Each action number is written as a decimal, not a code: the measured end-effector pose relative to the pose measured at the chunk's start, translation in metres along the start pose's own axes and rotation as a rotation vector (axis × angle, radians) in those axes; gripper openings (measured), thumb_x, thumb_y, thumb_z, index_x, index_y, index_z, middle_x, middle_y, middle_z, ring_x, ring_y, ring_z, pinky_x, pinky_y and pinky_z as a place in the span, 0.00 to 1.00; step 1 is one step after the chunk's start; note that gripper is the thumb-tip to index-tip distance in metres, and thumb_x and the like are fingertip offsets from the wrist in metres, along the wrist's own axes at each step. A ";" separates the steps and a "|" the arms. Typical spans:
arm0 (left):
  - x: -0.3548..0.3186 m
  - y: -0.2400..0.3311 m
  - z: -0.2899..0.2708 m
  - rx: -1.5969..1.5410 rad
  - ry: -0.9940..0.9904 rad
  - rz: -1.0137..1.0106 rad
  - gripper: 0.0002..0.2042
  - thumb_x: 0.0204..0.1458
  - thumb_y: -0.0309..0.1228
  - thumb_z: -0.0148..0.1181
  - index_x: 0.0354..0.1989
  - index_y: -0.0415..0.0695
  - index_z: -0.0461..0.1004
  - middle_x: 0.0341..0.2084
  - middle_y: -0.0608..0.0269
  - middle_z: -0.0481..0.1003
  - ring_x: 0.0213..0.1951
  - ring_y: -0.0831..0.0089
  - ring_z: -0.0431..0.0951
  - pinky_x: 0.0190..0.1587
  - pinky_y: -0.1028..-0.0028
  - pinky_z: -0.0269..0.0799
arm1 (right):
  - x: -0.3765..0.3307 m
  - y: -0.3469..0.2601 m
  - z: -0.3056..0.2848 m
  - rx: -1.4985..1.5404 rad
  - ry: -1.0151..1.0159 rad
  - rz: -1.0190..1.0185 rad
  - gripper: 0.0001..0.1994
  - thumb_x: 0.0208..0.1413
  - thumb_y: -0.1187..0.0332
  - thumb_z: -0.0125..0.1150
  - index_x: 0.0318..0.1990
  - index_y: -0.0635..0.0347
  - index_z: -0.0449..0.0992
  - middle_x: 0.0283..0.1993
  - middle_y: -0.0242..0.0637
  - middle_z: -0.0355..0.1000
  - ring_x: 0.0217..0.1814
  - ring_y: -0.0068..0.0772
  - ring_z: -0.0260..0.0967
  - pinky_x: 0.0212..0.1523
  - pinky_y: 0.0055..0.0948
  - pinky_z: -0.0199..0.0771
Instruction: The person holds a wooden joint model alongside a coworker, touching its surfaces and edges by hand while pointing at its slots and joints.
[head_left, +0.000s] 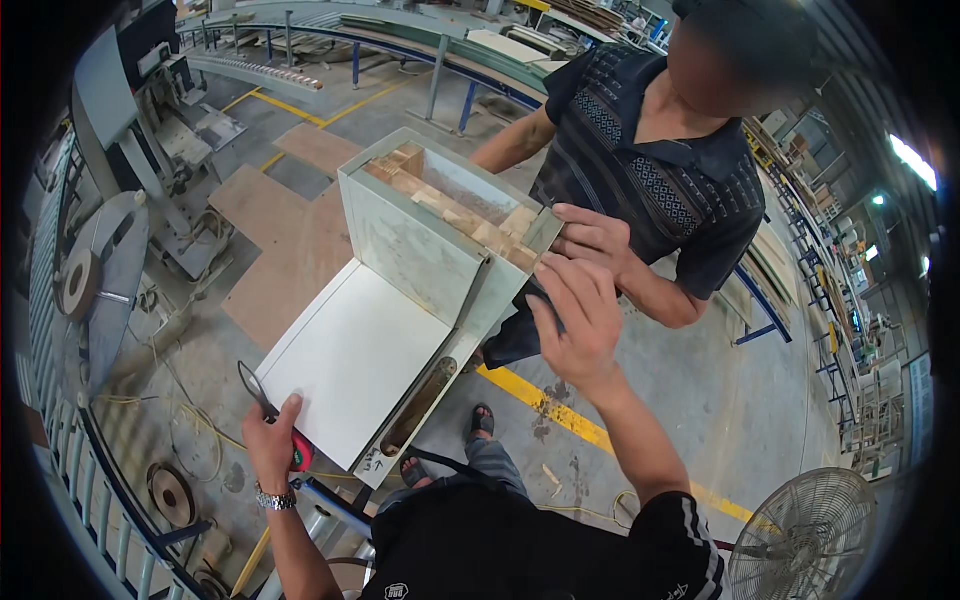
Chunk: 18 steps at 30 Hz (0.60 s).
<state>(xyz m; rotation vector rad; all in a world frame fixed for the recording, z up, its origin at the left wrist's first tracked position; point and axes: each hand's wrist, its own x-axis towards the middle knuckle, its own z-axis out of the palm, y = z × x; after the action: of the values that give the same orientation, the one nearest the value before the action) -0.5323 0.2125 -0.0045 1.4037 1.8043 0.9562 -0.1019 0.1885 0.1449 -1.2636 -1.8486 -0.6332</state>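
Observation:
My left hand (pixel 268 443) is closed round a red and black tape measure (pixel 301 452) with a dark loop (pixel 250 382) sticking out, its thumb at the near left edge of a white panel (pixel 350 360). Behind the panel stands a pale green hollow box (pixel 405 230), its upper side showing light wood blocks (pixel 455 212) round a dusty cavity. My right hand (pixel 583 325) is open, fingers bent towards the box's right corner, thumb apart; whether the fingertips touch it I cannot tell. A co-worker's hand (pixel 597 243) rests on that same corner. A slotted edge strip (pixel 425 400) runs along the panel's right side.
A co-worker (pixel 640 150) stands across from me. Brown boards (pixel 265 230) lie on the floor at left, beside a machine with a tape reel (pixel 78 283). A roller rail (pixel 110 490) runs at lower left. A caged fan (pixel 805 540) stands at lower right.

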 end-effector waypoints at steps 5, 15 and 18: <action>0.001 0.000 0.002 -0.017 -0.014 0.008 0.26 0.56 0.46 0.75 0.42 0.27 0.82 0.31 0.50 0.85 0.33 0.70 0.80 0.40 0.65 0.76 | -0.003 -0.005 -0.001 0.043 -0.015 0.065 0.20 0.50 0.80 0.70 0.53 0.68 0.81 0.60 0.46 0.79 0.52 0.49 0.77 0.53 0.40 0.78; -0.005 0.010 0.000 -0.026 -0.014 -0.009 0.26 0.57 0.46 0.75 0.43 0.27 0.82 0.32 0.50 0.85 0.34 0.70 0.81 0.42 0.65 0.77 | -0.010 -0.005 0.006 0.114 0.040 0.136 0.19 0.53 0.82 0.66 0.54 0.67 0.81 0.60 0.49 0.79 0.56 0.50 0.80 0.56 0.40 0.79; -0.004 0.006 0.000 -0.015 -0.003 0.002 0.27 0.57 0.46 0.75 0.43 0.27 0.82 0.32 0.50 0.85 0.34 0.70 0.81 0.42 0.65 0.77 | -0.013 -0.007 0.010 0.130 0.060 0.159 0.19 0.54 0.82 0.65 0.55 0.68 0.81 0.61 0.50 0.79 0.58 0.51 0.81 0.58 0.40 0.80</action>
<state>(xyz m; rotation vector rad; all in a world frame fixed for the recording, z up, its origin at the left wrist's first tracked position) -0.5282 0.2092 0.0013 1.3975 1.7896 0.9667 -0.1093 0.1859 0.1288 -1.2762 -1.6930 -0.4529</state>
